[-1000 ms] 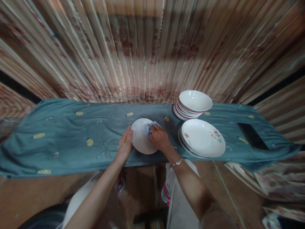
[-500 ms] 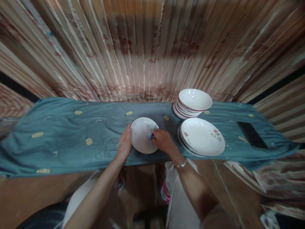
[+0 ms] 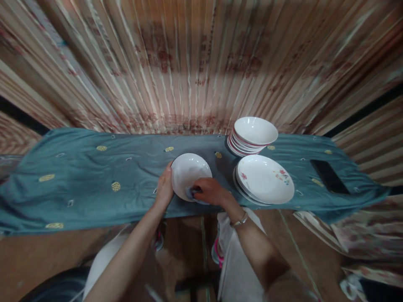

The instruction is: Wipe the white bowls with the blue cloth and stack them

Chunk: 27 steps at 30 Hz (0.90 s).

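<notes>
A white bowl (image 3: 185, 170) is at the front middle of the cloth-covered table. My left hand (image 3: 164, 186) grips its left rim, fingers along the outer wall. Inside the bowl, at the near right side, my right hand (image 3: 209, 191) is closed on a bluish cloth (image 3: 190, 192) pressed against the inner surface. Most of the cloth is hidden under the fingers. To the right of my right hand lies a stack of white plates (image 3: 264, 178), the top one printed with flowers.
Behind the plates rises a stack of white bowls (image 3: 255, 131) with red bands. A black phone (image 3: 329, 176) rests at the table's right end. The green tablecloth (image 3: 85, 167) has yellow pineapple prints. A pleated curtain (image 3: 189, 96) hangs along the far edge.
My right hand has moved the cloth from the bowl's right inner side toward its near side. My left hand keeps its grip on the rim.
</notes>
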Motion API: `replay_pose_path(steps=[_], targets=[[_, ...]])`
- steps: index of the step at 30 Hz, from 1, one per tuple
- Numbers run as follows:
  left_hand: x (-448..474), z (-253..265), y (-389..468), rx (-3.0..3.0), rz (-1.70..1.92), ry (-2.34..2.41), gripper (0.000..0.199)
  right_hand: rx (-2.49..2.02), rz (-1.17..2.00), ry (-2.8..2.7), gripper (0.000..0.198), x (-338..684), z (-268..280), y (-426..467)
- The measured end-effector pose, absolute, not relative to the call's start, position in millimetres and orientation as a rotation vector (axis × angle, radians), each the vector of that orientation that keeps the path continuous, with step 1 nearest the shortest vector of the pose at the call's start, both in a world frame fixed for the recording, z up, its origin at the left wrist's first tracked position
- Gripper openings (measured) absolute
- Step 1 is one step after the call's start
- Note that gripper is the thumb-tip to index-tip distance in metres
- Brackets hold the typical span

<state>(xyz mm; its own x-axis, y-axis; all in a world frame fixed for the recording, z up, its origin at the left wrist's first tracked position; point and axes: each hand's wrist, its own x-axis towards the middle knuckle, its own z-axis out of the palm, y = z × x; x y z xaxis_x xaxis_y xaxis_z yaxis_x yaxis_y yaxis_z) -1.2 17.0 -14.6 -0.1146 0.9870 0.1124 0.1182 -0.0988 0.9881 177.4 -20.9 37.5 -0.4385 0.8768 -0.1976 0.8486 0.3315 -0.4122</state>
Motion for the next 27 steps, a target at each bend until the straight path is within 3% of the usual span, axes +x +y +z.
replay_pose_path(steps=[10, 19, 27], targets=[[2, -19, 20, 1.219, 1.352, 1.266, 0.064, -1.257, 0.870, -2.388, 0.010, 167, 26, -17], [-2, -23, 21, 1.265, 1.337, 1.341, 0.060, -1.027, 0.748, -2.174, 0.036, 149, 8, -14], [-2, -21, 19, 1.281, 1.310, 1.330, 0.056, -1.040, 0.633, -2.165, 0.041, 148, -1, -4]])
